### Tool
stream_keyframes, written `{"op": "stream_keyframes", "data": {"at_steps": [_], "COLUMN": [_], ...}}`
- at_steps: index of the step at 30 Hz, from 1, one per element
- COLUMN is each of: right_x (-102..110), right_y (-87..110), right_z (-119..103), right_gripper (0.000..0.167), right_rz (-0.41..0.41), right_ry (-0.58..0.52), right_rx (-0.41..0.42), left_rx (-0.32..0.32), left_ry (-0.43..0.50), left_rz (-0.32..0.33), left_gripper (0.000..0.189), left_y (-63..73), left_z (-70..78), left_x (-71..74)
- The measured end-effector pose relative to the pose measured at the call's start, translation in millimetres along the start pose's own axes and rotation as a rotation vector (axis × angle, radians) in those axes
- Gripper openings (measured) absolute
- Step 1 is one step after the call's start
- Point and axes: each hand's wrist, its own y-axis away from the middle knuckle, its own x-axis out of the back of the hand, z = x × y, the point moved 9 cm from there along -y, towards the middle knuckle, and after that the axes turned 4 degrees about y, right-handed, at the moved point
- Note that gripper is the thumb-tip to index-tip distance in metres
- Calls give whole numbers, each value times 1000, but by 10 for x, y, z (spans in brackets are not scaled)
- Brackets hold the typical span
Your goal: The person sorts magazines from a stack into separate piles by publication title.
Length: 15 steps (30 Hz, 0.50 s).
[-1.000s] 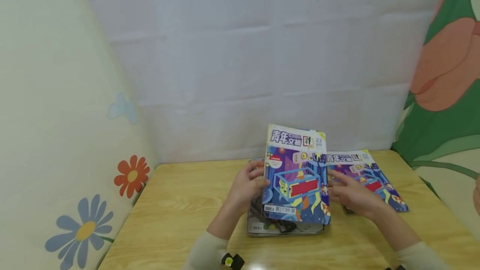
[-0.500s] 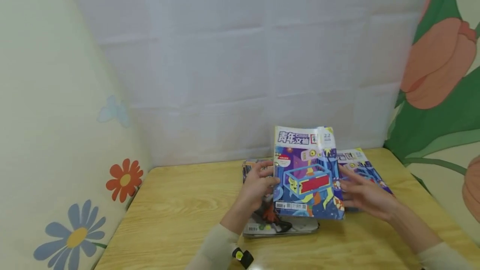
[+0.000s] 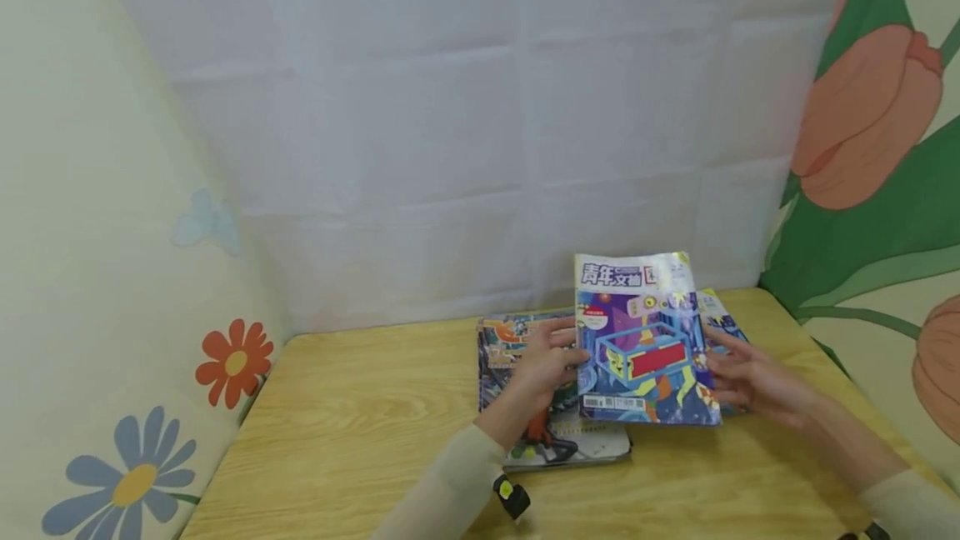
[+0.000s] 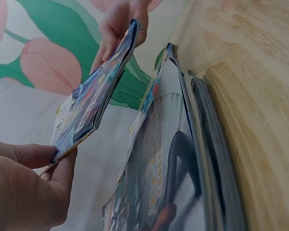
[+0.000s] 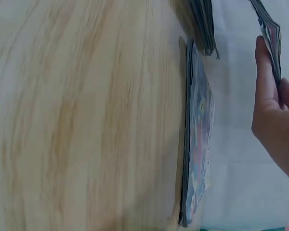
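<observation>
A magazine (image 3: 637, 357) with a blue and purple cover is held up above the table, its cover toward me. My left hand (image 3: 547, 365) pinches its left edge; the left wrist view shows the thumb on the cover side and fingers (image 4: 63, 175) behind. On the opposite edge, my right hand (image 3: 761, 382) grips it, with the edge between thumb and fingers in the right wrist view. Below and to the left lies a stack of magazines (image 3: 600, 444). A magazine with a matching cover (image 3: 722, 319) lies flat behind, largely hidden by the raised one.
The wooden table (image 3: 360, 423) extends left and in front of the stack. A white cloth (image 3: 405, 148) hangs along the back. Painted walls (image 3: 885, 257) stand at both sides. In the right wrist view the flat magazine (image 5: 197, 139) lies beside the stack (image 5: 201, 21).
Both hands have carried the magazine to the right, away from above the stack and over the matching one. More of the stack's top cover shows. The head view has shifted slightly.
</observation>
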Motion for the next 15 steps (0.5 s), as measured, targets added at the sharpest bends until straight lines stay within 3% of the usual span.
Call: {"op": "stream_keyframes", "data": {"at_steps": [11,15], "right_x": [345,444], "right_y": [114,146], "right_z": [-87,-96], "right_gripper": [76,72], "right_rz": [82,120], "right_ry": [2,53], "right_rx": [15,-4], "left_rx": [42,57], "left_ry": [-64,-99], "left_rz": [-12,-31], "left_gripper": [55,54], "left_y": [-295,-362], "left_z": [-212,-323], "left_x": [-263,-337]}}
